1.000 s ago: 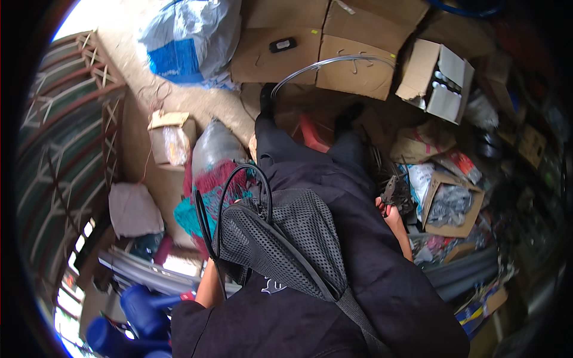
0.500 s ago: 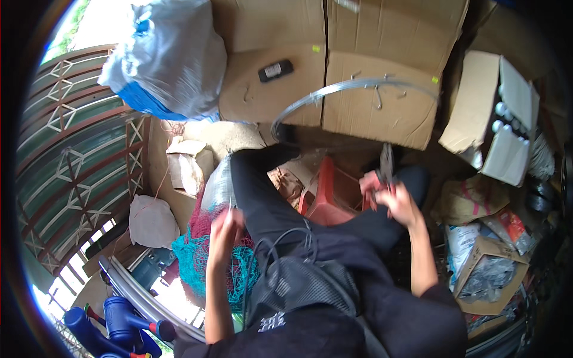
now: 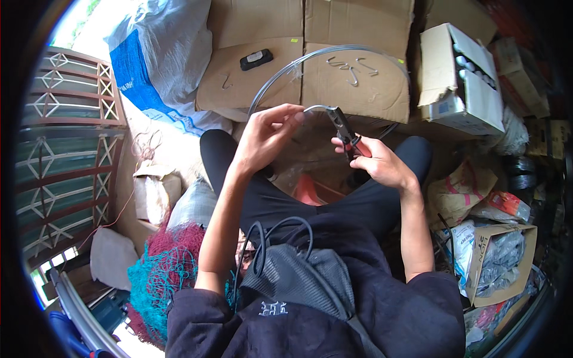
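My right hand (image 3: 382, 164) is closed round the red handles of a pair of pliers (image 3: 341, 125), whose dark jaws point up and away from me. A short stretch of silvery wire (image 3: 316, 108) curves from the plier jaws to the fingertips of my left hand (image 3: 270, 136), which pinch its other end. Whether this wire is joined to the coil is unclear. Beyond my hands a large loop of wire (image 3: 280, 76) rests on the cardboard (image 3: 364, 98). Several bent wire hooks (image 3: 353, 76) lie inside the loop, and a single hook (image 3: 225, 82) lies farther left.
A black oblong object (image 3: 256, 59) sits on the cardboard. Far left stand a white-and-blue sack (image 3: 161, 65) and a metal lattice gate (image 3: 71, 155). Teal and maroon netting (image 3: 167, 268) is by my left elbow. Open boxes (image 3: 459, 113) (image 3: 477, 262) crowd the right.
My left hand has risen from beside my left thigh to meet the pliers and now pinches wire at their jaws. The pliers have moved left and tilted. The whole view has shifted.
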`<state>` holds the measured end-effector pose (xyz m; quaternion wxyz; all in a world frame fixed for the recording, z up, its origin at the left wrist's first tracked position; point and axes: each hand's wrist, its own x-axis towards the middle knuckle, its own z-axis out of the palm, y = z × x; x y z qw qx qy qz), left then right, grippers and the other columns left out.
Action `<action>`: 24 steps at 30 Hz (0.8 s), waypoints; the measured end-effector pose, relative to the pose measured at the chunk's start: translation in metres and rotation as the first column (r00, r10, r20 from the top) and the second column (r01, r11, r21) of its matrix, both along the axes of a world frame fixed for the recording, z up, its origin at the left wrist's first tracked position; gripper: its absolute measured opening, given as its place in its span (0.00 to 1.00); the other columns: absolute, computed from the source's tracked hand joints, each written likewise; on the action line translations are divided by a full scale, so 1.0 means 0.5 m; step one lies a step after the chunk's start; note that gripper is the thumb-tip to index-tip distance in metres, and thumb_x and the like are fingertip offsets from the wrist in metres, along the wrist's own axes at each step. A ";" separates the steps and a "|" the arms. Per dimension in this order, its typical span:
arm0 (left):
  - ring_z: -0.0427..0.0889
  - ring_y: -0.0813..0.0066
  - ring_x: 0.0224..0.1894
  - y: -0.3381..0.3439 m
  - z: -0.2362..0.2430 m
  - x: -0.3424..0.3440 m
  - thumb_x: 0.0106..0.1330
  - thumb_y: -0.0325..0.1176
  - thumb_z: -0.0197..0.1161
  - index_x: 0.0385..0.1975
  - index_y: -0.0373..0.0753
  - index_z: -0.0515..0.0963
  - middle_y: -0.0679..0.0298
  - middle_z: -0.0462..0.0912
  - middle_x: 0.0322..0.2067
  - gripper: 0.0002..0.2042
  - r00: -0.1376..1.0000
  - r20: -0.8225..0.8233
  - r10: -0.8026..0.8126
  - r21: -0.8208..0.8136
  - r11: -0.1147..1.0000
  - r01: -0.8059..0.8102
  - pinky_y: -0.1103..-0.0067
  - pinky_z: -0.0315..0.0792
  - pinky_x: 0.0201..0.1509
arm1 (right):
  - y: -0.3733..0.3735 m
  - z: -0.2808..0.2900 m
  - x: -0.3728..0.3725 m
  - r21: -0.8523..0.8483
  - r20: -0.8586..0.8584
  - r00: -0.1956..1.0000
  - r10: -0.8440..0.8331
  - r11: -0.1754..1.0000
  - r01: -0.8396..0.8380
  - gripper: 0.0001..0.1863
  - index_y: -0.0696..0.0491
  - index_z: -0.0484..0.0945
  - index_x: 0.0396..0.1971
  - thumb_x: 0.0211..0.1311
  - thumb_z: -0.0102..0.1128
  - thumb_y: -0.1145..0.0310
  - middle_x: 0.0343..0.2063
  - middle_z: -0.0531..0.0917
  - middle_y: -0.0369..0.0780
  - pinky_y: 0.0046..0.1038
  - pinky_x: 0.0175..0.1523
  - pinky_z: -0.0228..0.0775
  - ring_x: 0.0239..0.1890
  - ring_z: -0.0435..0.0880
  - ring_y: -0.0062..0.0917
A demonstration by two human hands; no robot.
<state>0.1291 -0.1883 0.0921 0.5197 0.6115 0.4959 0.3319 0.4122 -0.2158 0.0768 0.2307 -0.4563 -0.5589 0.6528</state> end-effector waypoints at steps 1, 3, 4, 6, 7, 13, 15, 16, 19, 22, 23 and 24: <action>0.76 0.86 0.33 -0.011 0.009 -0.010 0.77 0.40 0.64 0.51 0.34 0.84 0.68 0.85 0.31 0.15 0.998 -0.057 0.001 0.006 1.000 -0.001 0.80 0.74 0.38 | -0.008 0.018 0.005 -0.072 -0.019 0.999 0.039 0.997 -0.041 0.31 0.62 0.72 0.66 0.59 0.55 0.80 0.54 0.82 0.42 0.27 0.64 0.69 0.59 0.79 0.24; 0.66 0.91 0.27 -0.048 0.036 -0.005 0.77 0.34 0.63 0.49 0.35 0.86 0.75 0.79 0.25 0.11 0.998 -0.056 0.017 0.184 0.983 -0.006 0.85 0.61 0.30 | -0.034 0.039 0.018 -0.082 0.008 0.988 0.152 0.985 -0.151 0.30 0.61 0.73 0.65 0.60 0.56 0.80 0.55 0.81 0.39 0.25 0.62 0.70 0.58 0.78 0.21; 0.70 0.90 0.28 -0.068 0.047 -0.005 0.76 0.33 0.64 0.50 0.34 0.86 0.72 0.83 0.27 0.11 0.996 -0.083 0.038 0.259 0.966 -0.015 0.85 0.66 0.32 | -0.059 0.046 0.026 -0.080 0.019 0.988 0.154 0.985 -0.152 0.30 0.61 0.73 0.65 0.60 0.56 0.80 0.55 0.81 0.39 0.25 0.62 0.70 0.58 0.78 0.21; 0.79 0.81 0.30 -0.096 0.057 -0.026 0.74 0.32 0.66 0.49 0.35 0.86 0.63 0.87 0.31 0.11 0.992 -0.111 0.057 0.292 0.956 -0.023 0.81 0.72 0.35 | -0.075 0.066 0.029 -0.245 -0.108 0.976 0.189 0.946 -0.211 0.29 0.60 0.73 0.66 0.61 0.56 0.81 0.56 0.80 0.38 0.25 0.62 0.71 0.58 0.78 0.21; 0.87 0.73 0.32 -0.105 0.060 -0.038 0.71 0.32 0.67 0.48 0.36 0.87 0.53 0.90 0.36 0.10 0.986 -0.149 0.069 0.301 0.953 -0.021 0.76 0.79 0.39 | -0.085 0.074 0.022 -0.303 -0.172 0.973 0.154 0.932 -0.201 0.30 0.58 0.73 0.67 0.63 0.56 0.82 0.57 0.80 0.37 0.25 0.62 0.71 0.58 0.77 0.20; 0.91 0.60 0.37 -0.135 0.057 -0.044 0.66 0.28 0.68 0.46 0.39 0.88 0.53 0.90 0.36 0.10 0.980 -0.191 -0.051 0.355 0.928 0.118 0.71 0.83 0.41 | -0.074 0.070 -0.009 -0.301 -0.176 0.940 0.292 0.893 -0.334 0.33 0.57 0.71 0.70 0.63 0.55 0.83 0.61 0.79 0.39 0.28 0.62 0.73 0.62 0.77 0.22; 0.90 0.58 0.37 -0.126 0.043 -0.049 0.66 0.28 0.67 0.46 0.39 0.88 0.55 0.90 0.34 0.10 0.972 -0.230 -0.051 0.376 0.917 0.137 0.70 0.82 0.41 | -0.056 0.062 -0.020 -0.313 -0.198 0.934 0.299 0.883 -0.349 0.32 0.57 0.71 0.70 0.63 0.55 0.83 0.61 0.80 0.39 0.28 0.62 0.73 0.61 0.77 0.22; 0.90 0.58 0.37 -0.119 0.040 -0.052 0.66 0.28 0.67 0.46 0.39 0.88 0.55 0.90 0.34 0.10 0.972 -0.230 -0.047 0.370 0.920 0.132 0.70 0.82 0.41 | -0.047 0.059 -0.025 -0.321 -0.221 0.929 0.296 0.878 -0.356 0.32 0.58 0.72 0.69 0.62 0.55 0.83 0.61 0.80 0.40 0.28 0.62 0.74 0.61 0.77 0.23; 0.84 0.73 0.26 -0.093 0.028 -0.050 0.69 0.25 0.67 0.47 0.34 0.86 0.56 0.88 0.32 0.09 0.975 -0.216 -0.047 0.366 0.922 0.126 0.77 0.77 0.32 | -0.012 0.060 -0.027 -0.322 -0.192 0.926 0.324 0.871 -0.371 0.30 0.60 0.75 0.66 0.61 0.56 0.83 0.58 0.82 0.41 0.29 0.60 0.75 0.57 0.80 0.23; 0.80 0.72 0.25 -0.063 0.019 -0.052 0.70 0.25 0.65 0.45 0.32 0.85 0.57 0.84 0.30 0.08 0.964 -0.250 -0.086 0.313 0.935 0.165 0.76 0.74 0.31 | 0.022 0.051 -0.031 -0.345 -0.198 0.915 0.351 0.849 -0.401 0.28 0.62 0.77 0.63 0.60 0.56 0.82 0.54 0.84 0.42 0.29 0.56 0.77 0.49 0.82 0.24; 0.78 0.72 0.25 -0.052 0.010 -0.050 0.71 0.25 0.65 0.45 0.32 0.84 0.57 0.82 0.29 0.07 0.971 -0.217 -0.097 0.306 0.938 0.162 0.75 0.72 0.31 | 0.034 0.046 -0.030 -0.340 -0.194 0.909 0.369 0.844 -0.415 0.27 0.64 0.78 0.61 0.58 0.56 0.82 0.51 0.85 0.42 0.28 0.52 0.78 0.43 0.82 0.23; 0.76 0.71 0.25 -0.041 0.005 -0.048 0.71 0.25 0.64 0.44 0.31 0.83 0.57 0.80 0.29 0.07 0.977 -0.185 -0.109 0.299 0.940 0.162 0.75 0.71 0.31 | 0.046 0.040 -0.028 -0.345 -0.202 0.912 0.358 0.845 -0.408 0.27 0.64 0.78 0.61 0.58 0.56 0.82 0.51 0.85 0.42 0.28 0.52 0.78 0.43 0.82 0.23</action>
